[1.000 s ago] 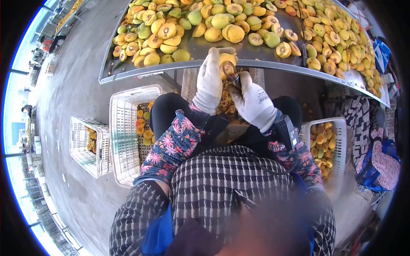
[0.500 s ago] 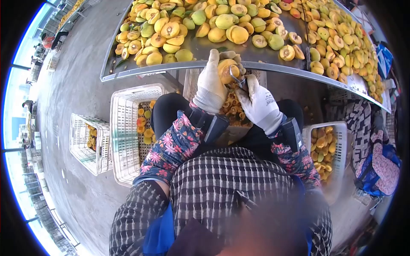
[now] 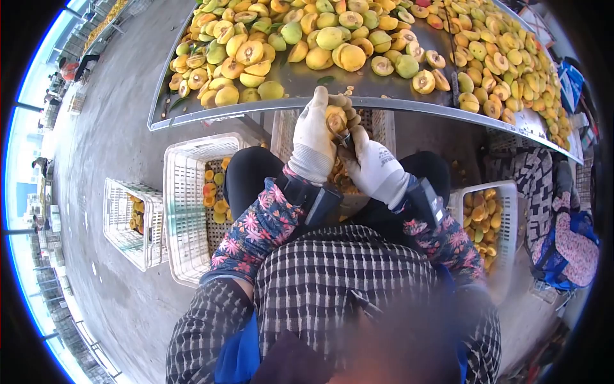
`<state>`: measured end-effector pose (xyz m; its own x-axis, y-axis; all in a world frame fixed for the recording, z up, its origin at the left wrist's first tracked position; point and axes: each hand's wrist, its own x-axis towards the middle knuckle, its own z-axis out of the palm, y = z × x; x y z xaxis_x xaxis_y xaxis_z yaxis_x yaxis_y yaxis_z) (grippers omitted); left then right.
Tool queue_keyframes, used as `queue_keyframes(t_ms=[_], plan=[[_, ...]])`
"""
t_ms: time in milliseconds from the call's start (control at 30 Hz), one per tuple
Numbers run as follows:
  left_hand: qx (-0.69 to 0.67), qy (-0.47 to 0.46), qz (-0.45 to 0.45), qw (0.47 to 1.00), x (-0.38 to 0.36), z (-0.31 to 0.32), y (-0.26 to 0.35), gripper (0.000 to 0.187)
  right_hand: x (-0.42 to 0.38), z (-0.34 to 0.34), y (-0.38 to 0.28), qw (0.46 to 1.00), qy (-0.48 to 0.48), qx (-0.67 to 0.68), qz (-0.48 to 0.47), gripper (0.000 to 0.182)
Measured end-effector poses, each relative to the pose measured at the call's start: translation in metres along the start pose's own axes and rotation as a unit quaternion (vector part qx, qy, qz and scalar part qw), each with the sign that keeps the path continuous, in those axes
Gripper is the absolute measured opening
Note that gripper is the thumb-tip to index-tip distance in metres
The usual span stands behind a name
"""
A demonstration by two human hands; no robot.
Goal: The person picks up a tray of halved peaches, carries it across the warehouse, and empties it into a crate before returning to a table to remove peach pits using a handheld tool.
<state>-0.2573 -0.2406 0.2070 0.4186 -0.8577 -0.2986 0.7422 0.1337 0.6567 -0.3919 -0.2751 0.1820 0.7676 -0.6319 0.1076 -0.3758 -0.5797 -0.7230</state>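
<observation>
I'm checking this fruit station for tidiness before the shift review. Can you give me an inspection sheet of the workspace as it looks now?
Surface: metal table, its bare front strip dotted with small bits.
Job's things: one yellow fruit held in front of the table edge, a small metal tool against it.
Clutter: whole and halved fruit heaped across the table.
Hands: left hand gloved, shut on the fruit; right hand gloved, shut on the tool.
Cables: dark cord on the checked apron; black wrist devices on both forearms.
Surroundings: white crates on a concrete floor, some holding fruit; another person seated at the right.
</observation>
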Motion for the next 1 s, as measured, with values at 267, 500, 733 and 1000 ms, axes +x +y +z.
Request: queue_keyframes(t_ms=[267, 500, 733, 1000], plan=[[0.166, -0.069, 0.029, 0.983, 0.01, -0.017, 0.0, 0.046, -0.005, -0.003, -0.001, 0.996, -0.001, 0.084, -0.025, 0.043], [0.248, -0.16, 0.002, 0.955, 0.016, -0.017, 0.009, 0.049, -0.007, -0.015, 0.004, 0.977, -0.098, 0.19, -0.015, 0.032], [0.06, -0.166, -0.111, 0.978, 0.025, -0.013, 0.001, 0.044, -0.012, -0.016, -0.004, 0.644, -0.209, 0.69, 0.255, 0.02], [0.069, -0.052, -0.034, 0.996, 0.037, -0.014, -0.014, 0.035, -0.023, -0.006, 0.023, 0.489, -0.272, 0.803, 0.204, 0.029]])
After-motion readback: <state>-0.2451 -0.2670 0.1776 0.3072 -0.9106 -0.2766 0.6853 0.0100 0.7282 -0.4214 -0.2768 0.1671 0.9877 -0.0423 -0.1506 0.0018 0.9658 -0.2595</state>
